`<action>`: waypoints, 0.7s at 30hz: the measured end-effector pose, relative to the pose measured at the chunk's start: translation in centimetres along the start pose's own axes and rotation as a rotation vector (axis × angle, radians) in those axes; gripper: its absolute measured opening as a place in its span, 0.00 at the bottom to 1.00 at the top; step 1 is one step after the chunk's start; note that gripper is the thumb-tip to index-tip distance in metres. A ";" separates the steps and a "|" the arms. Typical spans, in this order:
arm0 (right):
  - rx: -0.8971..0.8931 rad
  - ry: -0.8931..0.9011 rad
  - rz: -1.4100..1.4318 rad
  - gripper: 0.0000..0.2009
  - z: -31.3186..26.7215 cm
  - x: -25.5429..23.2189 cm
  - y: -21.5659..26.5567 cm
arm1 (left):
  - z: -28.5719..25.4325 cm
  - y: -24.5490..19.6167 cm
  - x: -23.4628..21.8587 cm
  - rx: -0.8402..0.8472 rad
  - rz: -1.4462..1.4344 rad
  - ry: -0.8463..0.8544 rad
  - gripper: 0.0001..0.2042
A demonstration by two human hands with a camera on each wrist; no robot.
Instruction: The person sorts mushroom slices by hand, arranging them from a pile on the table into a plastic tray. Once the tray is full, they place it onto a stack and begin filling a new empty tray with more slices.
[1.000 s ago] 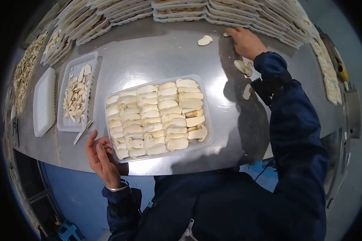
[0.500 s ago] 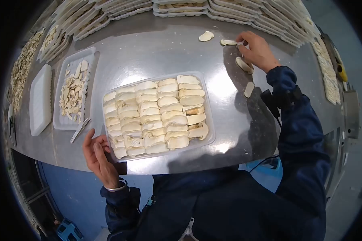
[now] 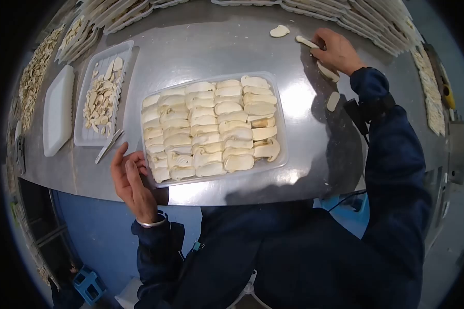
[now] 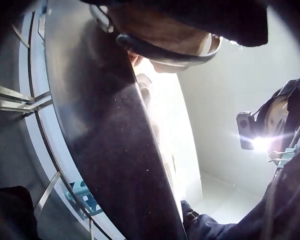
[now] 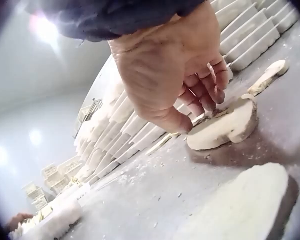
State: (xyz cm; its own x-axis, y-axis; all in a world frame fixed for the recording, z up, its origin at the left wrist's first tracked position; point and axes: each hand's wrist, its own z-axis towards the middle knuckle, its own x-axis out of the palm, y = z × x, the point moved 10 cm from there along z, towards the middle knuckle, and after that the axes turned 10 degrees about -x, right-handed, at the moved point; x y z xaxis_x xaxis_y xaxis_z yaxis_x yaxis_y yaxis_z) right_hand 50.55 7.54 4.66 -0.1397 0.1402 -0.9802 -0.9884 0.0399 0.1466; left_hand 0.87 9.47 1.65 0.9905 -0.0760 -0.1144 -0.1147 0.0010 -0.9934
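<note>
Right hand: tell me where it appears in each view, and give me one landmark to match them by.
Head: the right hand is at upper right, near the stacked trays.
Left wrist: I can't make it out there.
Right wrist: large at top centre, fingers pointing down.
Shared landmark: the metal table, behind the hands in the head view, a dark slanting band in left wrist, grey at lower right in right wrist.

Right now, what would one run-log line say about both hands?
left hand: open, beside clear rectangular plastic tray of pale sliced mushrooms; right hand: at loose cream mushroom slices on grey metal table; grip: unclear
</note>
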 end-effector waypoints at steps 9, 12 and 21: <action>-0.085 -0.111 0.031 0.12 -0.9 -1.7 3.1 | -0.1 -0.4 0.3 0.021 -0.009 0.020 0.16; -0.331 -0.224 0.113 0.09 -4.5 -5.0 12.1 | -0.1 -0.4 0.2 0.021 -0.002 0.006 0.16; -0.485 -0.173 0.129 0.08 -8.8 -3.7 21.9 | -0.1 -0.5 0.3 0.023 -0.001 0.015 0.17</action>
State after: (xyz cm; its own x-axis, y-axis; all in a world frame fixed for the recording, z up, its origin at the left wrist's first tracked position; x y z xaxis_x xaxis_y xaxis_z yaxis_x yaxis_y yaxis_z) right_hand 28.90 -0.82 10.30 -0.2905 0.2765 -0.9160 -0.8835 -0.4452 0.1458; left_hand 1.25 9.38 2.06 0.9894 -0.0906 -0.1133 -0.1115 0.0242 -0.9935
